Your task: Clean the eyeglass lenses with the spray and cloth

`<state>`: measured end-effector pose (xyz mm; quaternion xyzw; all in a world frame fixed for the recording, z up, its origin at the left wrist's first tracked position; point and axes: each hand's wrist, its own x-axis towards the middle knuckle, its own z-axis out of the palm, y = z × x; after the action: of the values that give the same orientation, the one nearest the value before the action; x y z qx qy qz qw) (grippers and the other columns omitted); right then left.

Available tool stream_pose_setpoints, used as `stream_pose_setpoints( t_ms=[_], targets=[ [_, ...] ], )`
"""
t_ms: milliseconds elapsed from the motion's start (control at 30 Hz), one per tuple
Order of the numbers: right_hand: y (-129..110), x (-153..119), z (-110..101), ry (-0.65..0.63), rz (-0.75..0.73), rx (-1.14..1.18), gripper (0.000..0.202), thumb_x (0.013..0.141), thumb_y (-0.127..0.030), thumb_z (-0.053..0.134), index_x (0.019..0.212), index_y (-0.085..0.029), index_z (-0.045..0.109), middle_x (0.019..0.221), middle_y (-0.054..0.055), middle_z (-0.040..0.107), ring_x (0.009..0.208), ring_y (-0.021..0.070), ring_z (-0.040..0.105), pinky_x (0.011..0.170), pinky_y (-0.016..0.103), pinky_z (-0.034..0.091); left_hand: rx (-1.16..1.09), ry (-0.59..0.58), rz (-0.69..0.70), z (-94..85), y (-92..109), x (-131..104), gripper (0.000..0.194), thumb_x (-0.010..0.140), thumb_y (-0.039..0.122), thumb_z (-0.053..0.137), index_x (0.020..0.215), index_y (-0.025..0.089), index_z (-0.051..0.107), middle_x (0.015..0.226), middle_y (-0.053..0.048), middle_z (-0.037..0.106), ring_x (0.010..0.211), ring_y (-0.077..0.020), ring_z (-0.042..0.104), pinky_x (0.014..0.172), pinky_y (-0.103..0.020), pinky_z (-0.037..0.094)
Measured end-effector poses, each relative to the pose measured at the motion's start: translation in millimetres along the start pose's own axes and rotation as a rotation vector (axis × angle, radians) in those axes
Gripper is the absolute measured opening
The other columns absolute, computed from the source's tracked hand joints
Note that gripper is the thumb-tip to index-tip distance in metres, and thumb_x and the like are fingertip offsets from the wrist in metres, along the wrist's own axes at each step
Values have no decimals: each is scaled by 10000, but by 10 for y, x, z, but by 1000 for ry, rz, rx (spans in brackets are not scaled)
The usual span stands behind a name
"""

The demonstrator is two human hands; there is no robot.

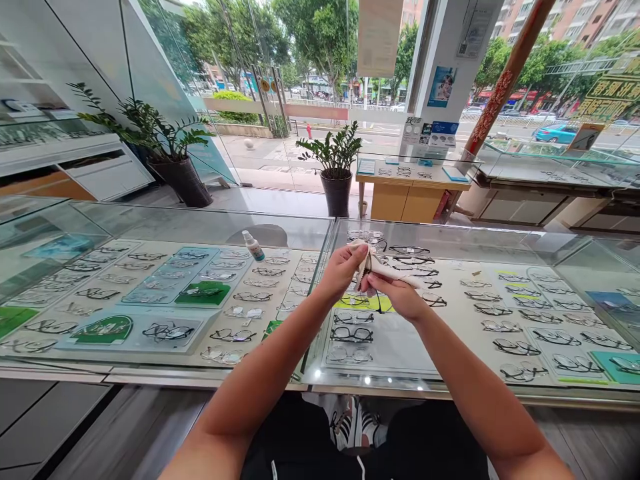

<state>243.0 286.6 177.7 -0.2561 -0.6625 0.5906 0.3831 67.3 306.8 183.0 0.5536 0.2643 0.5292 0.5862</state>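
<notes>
Over the right-hand glass counter, my left hand (343, 270) and my right hand (399, 298) meet, both with closed fingers. Between them is a bunched, pale beige cloth (395, 272), wrapped round part of a pair of eyeglasses. A thin dark temple of these eyeglasses (379, 305) sticks out below my right fingers. My left thumb and fingers pinch the cloth near its top. My right fingers grip the eyeglasses from below, against the cloth. The lenses are mostly hidden by cloth and fingers.
A white spray bottle (253, 246) stands on the left glass counter (200, 223). Rows of eyeglasses (351, 333) lie inside, under the glass. Beyond the counter are potted plants (336, 190), a wooden display table (415, 200) and a large window.
</notes>
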Motion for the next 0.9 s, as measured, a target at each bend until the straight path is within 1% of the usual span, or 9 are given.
stream_pose_setpoints(
  t_ms=[100, 200, 300, 400, 467, 600, 767, 867, 900],
  targets=[
    [-19, -1, -36, 18, -12, -13, 459, 1017, -638, 641, 885, -222, 782, 952, 69, 739, 921, 227, 593, 925, 396, 464, -34, -41, 13, -39, 44, 14, 563, 1006, 661, 653, 755, 157, 644, 523, -10, 630, 402, -127, 558, 455, -259, 442],
    [-24, 12, -104, 62, -6, 38, 422, 1014, -596, 663, 915, -211, 805, 938, 78, 765, 919, 235, 609, 904, 398, 456, -77, -100, -25, -81, 112, 6, 519, 955, 653, 736, 861, 149, 660, 625, -35, 687, 511, -152, 632, 531, -277, 508],
    [-21, 27, -160, 101, 19, 124, 382, 974, -571, 723, 890, -206, 802, 927, 73, 770, 860, 219, 601, 853, 384, 460, -97, -156, -52, -91, 150, -19, 451, 923, 568, 814, 991, 149, 660, 713, -45, 721, 607, -172, 686, 592, -286, 549],
    [-26, 30, -165, 113, 19, 167, 386, 945, -576, 754, 856, -204, 806, 888, 65, 761, 829, 208, 598, 826, 373, 470, -74, -116, -32, -65, 126, -36, 439, 855, 415, 915, 1090, 158, 649, 744, -23, 737, 602, -148, 682, 593, -256, 540],
    [-38, 25, -141, 94, 31, 161, 415, 936, -602, 759, 852, -199, 815, 874, 69, 761, 807, 203, 591, 820, 376, 480, -51, -84, -14, -37, 92, -37, 432, 842, 381, 927, 1081, 162, 642, 711, -6, 730, 541, -131, 655, 559, -240, 515],
    [-75, 10, -85, 37, 44, 104, 483, 931, -654, 745, 804, -191, 803, 845, 83, 762, 756, 196, 556, 784, 383, 483, -19, -54, 6, 2, 49, -28, 416, 900, 514, 852, 926, 171, 616, 578, 6, 678, 420, -139, 598, 463, -239, 440],
    [-93, 1, -120, 7, 33, 62, 450, 972, -602, 719, 830, -186, 813, 880, 86, 773, 767, 194, 562, 809, 384, 478, 25, 38, 19, -18, 56, -15, 514, 945, 645, 748, 809, 162, 639, 566, -26, 678, 443, -151, 613, 454, -254, 430],
    [-64, 6, -189, 17, 19, 98, 387, 986, -544, 725, 873, -188, 825, 908, 87, 784, 814, 209, 604, 821, 382, 481, -4, -31, -5, -26, 83, -15, 534, 974, 672, 691, 820, 164, 644, 587, -41, 686, 459, -169, 630, 464, -277, 460],
    [-50, 9, -210, 27, 14, 118, 368, 984, -530, 733, 878, -190, 826, 905, 86, 786, 823, 212, 613, 819, 381, 481, -21, -57, -8, -20, 95, -17, 513, 969, 659, 707, 847, 165, 644, 607, -45, 698, 474, -173, 641, 476, -281, 477]
  ],
)
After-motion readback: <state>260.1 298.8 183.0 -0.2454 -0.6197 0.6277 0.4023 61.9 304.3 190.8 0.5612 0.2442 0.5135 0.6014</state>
